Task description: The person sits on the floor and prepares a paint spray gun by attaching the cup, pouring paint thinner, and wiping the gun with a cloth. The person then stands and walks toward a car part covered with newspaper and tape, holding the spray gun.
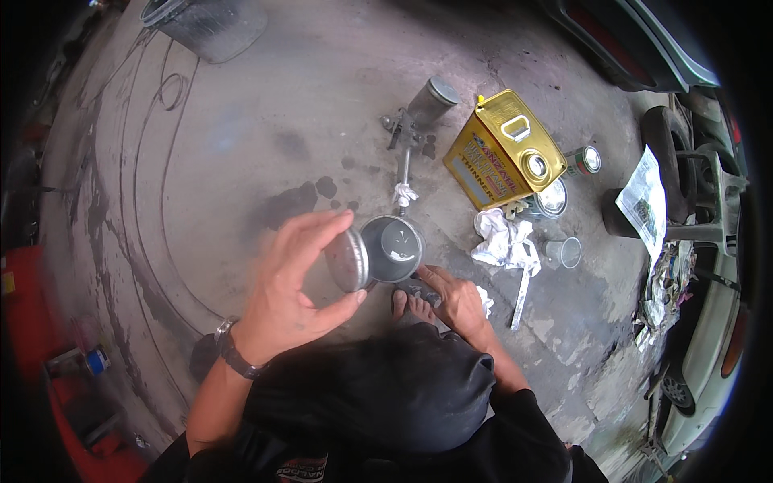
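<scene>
In my left hand [294, 286], a round silver metal lid [348, 259] is held at its edge between the thumb and fingertips, tilted beside the open mouth of a metal cup [373, 251]. The cup's inside is grey with a glossy pale patch at the bottom. My right hand [456, 303] is closed at the cup's lower right rim, its fingertips against the wall; what lies under them is partly hidden. Just beyond the cup, a metal rod wrapped with white rag [405, 194] leads toward a spray gun [399, 125] with a lidded silver cup [436, 98].
At right stand a gold rectangular thinner can [495, 153], a round paint tin [550, 199], a smaller can [586, 160], a clear plastic cup [564, 253], crumpled white paper [503, 241] and a flat strip [522, 298]. A dark bucket [205, 28] is far left. Cars and a tyre [670, 161] line the right.
</scene>
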Demonstrator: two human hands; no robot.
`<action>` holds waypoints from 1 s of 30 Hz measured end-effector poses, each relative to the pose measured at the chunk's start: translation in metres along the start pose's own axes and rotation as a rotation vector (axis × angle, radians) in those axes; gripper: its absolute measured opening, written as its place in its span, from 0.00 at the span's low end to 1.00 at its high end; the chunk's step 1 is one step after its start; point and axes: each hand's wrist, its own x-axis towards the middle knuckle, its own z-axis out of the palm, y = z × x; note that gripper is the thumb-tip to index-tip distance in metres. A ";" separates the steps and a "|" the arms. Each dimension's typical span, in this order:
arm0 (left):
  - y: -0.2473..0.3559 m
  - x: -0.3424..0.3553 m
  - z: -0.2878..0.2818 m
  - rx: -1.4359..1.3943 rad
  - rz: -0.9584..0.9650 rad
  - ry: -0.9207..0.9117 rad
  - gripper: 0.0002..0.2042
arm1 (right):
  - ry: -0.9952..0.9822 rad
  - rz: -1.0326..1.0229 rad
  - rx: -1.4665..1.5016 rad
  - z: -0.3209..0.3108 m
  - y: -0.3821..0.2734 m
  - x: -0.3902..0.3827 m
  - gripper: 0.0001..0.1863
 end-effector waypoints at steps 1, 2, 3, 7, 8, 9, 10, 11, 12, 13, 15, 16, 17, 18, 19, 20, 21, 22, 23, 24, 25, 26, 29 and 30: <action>0.005 0.003 -0.003 0.103 0.060 -0.058 0.38 | -0.041 -0.012 -0.034 0.004 -0.004 0.004 0.38; 0.005 0.002 -0.001 0.090 0.012 -0.078 0.38 | -0.080 -0.021 -0.067 0.007 -0.005 0.009 0.38; 0.004 0.001 0.001 0.133 -0.008 -0.087 0.38 | -0.118 -0.027 -0.100 0.010 -0.007 0.013 0.39; -0.006 -0.010 0.005 0.268 -0.005 -0.123 0.37 | -0.158 -0.085 -0.106 0.017 -0.014 0.017 0.38; -0.008 -0.012 0.005 0.274 -0.014 -0.127 0.37 | -0.165 -0.088 -0.114 0.019 -0.013 0.017 0.37; -0.011 -0.015 0.005 0.279 -0.024 -0.129 0.37 | -0.173 -0.091 -0.124 0.020 -0.014 0.017 0.37; -0.012 -0.017 0.006 0.281 -0.036 -0.122 0.37 | -0.187 -0.102 -0.139 0.020 -0.014 0.017 0.36; -0.014 -0.019 0.005 0.269 -0.028 -0.133 0.37 | -0.195 -0.102 -0.125 0.020 -0.014 0.017 0.36; -0.015 -0.021 0.004 0.256 -0.020 -0.141 0.37 | -0.205 -0.104 -0.113 0.020 -0.013 0.017 0.35; -0.018 -0.024 0.003 0.239 -0.013 -0.143 0.37 | -0.219 -0.108 -0.107 0.020 -0.014 0.019 0.35; -0.024 -0.032 0.002 0.255 -0.020 -0.114 0.37 | -0.251 -0.113 -0.103 0.018 -0.018 0.022 0.34; -0.029 -0.039 -0.001 0.259 -0.026 -0.089 0.37 | -0.272 -0.121 -0.108 0.018 -0.022 0.024 0.34; -0.034 -0.043 -0.002 0.240 -0.026 -0.108 0.38 | -0.269 -0.115 -0.106 0.020 -0.024 0.027 0.33; -0.040 -0.043 -0.001 0.216 -0.026 -0.121 0.38 | -0.271 -0.110 -0.108 0.021 -0.021 0.022 0.33; -0.044 -0.041 -0.005 0.217 -0.031 -0.125 0.38 | -0.263 -0.129 -0.101 0.022 -0.021 0.025 0.32; -0.049 -0.043 -0.008 0.217 0.007 -0.131 0.40 | -0.266 -0.109 -0.069 0.017 -0.030 0.028 0.31; -0.053 -0.051 -0.011 0.229 0.025 -0.134 0.41 | -0.284 -0.104 -0.027 0.016 -0.042 0.029 0.30; -0.053 -0.057 -0.006 0.263 0.045 -0.068 0.42 | -0.260 -0.090 0.016 0.019 -0.046 0.029 0.27; -0.053 -0.058 -0.002 0.292 0.083 -0.013 0.43 | -0.226 -0.059 0.053 0.021 -0.051 0.030 0.24; -0.053 -0.065 0.002 0.331 0.057 0.081 0.42 | -0.227 -0.101 0.102 0.028 -0.058 0.033 0.22; -0.052 -0.066 0.009 0.358 0.059 0.174 0.41 | -0.212 -0.127 0.132 0.028 -0.063 0.035 0.20; -0.052 -0.064 0.013 0.384 0.064 0.263 0.40 | -0.197 -0.148 0.163 0.029 -0.070 0.042 0.18; -0.061 -0.052 0.021 0.360 0.059 0.486 0.35 | -0.256 -0.156 0.246 0.023 -0.093 0.058 0.14; -0.061 -0.048 0.019 0.370 0.074 0.502 0.34 | -0.310 -0.097 0.292 0.023 -0.094 0.063 0.14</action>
